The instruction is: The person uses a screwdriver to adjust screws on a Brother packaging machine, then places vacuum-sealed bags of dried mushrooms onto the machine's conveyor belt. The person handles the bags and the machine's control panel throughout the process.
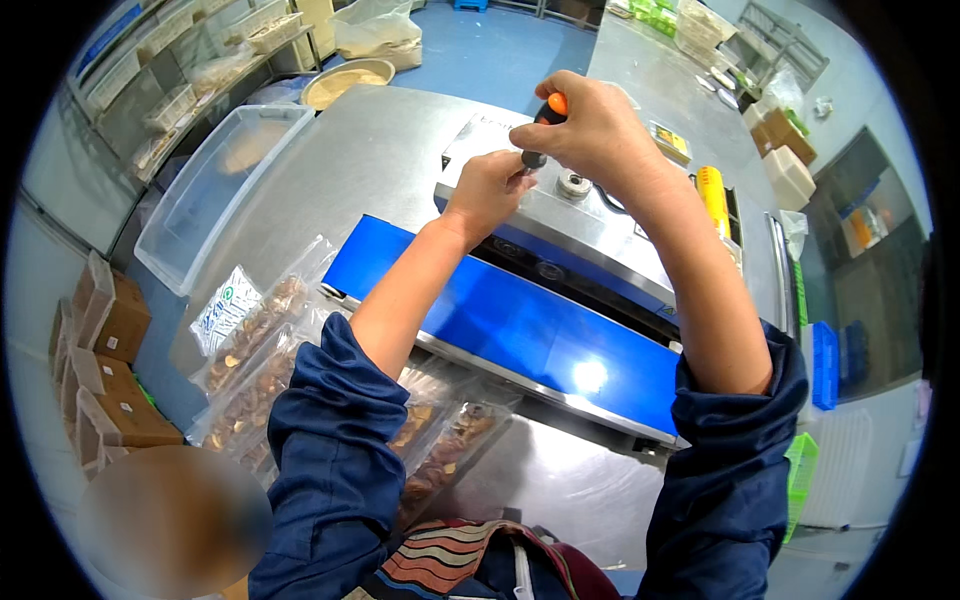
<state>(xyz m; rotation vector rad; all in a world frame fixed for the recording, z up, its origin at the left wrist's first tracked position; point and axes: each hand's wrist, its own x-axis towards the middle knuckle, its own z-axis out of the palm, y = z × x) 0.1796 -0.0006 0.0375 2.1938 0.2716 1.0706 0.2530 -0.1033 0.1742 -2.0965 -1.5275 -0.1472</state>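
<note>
My right hand (pixel 598 125) is wrapped round the black and orange handle of a screwdriver (pixel 547 115), which stands nearly upright with its lower end down. Close below, the fingers of my left hand (pixel 488 190) are pinched together at the screwdriver's lower end; the tip is hidden by them. Both hands are over the metal top of a conveyor bag sealer (pixel 610 225). A round metal knob (pixel 574 184) sits on that top, just right of my left fingertips. The sealer's blue belt (pixel 530 315) runs beneath my forearms.
Clear bags of brown dried pieces (pixel 255 340) lie left of the belt, with a white printed packet (pixel 226 310). A clear plastic tub (pixel 215 195) stands at the left. A yellow roll-shaped object (pixel 712 200) is right of the sealer. Cardboard boxes (pixel 115 400) are stacked lower left.
</note>
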